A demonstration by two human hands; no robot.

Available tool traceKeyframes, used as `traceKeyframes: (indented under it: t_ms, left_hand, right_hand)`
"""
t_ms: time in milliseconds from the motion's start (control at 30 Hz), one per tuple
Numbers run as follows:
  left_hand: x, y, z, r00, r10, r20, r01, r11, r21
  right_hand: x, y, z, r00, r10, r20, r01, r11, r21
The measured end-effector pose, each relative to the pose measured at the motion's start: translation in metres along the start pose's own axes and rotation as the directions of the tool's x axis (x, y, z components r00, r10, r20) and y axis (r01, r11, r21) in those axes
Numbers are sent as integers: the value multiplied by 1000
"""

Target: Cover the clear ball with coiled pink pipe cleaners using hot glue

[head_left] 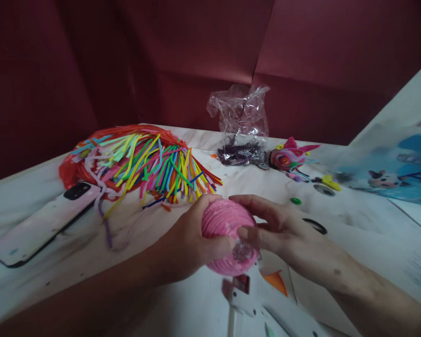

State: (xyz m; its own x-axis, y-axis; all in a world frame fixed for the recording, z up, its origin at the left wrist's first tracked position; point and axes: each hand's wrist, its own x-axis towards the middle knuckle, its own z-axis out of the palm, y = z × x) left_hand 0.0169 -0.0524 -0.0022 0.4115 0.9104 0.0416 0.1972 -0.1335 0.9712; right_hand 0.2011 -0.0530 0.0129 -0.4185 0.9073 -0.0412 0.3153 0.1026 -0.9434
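A pink ball (pixel 228 217) wound in fuzzy coils, like pipe cleaners, is held between both hands above the near part of the table. A clear, shiny bare patch (pixel 243 252) shows on its lower front. My left hand (pixel 199 238) wraps the ball's left side, thumb across the front. From the right, my right hand (pixel 275 224) grips it with fingers over the top and thumb pressed by the bare patch. Under the ball lies a white tool (pixel 252 299), partly hidden, that looks like a glue gun. The ball's far side is out of sight.
Colourful pipe cleaners (pixel 168 164) spill from a red bag (pixel 68 168) at back left, beside a phone (pixel 45 224). Behind stands a clear plastic bag (pixel 243 117) with dark strands. A pink fuzzy figure (pixel 287 157), a green piece (pixel 295 201) and a black ring (pixel 315 226) lie right.
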Motion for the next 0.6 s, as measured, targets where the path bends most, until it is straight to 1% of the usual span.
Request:
traceKeyframes:
  t_ms: [100,233,333,467,600]
  left_hand:
    - [-1,0,0,1000,-9,-4,9,1000,18]
    - [-2,0,0,1000,-11,-23,11,1000,10]
    - [-2,0,1,1000,-15,-25,15,1000,20]
    - [-2,1,0,999,-41,-26,43,997,62]
    - [-1,1,0,999,-44,-22,45,995,85]
  right_hand:
    - [0,-1,0,1000,5,7,-5,1000,0]
    - [1,0,-3,999,-27,32,27,1000,6]
    - [1,2,-5,1000,1,27,-2,1000,22]
    - [2,3,-1,998,12,54,-17,995,101]
    - [3,5,2,999,-13,45,9,995,104]
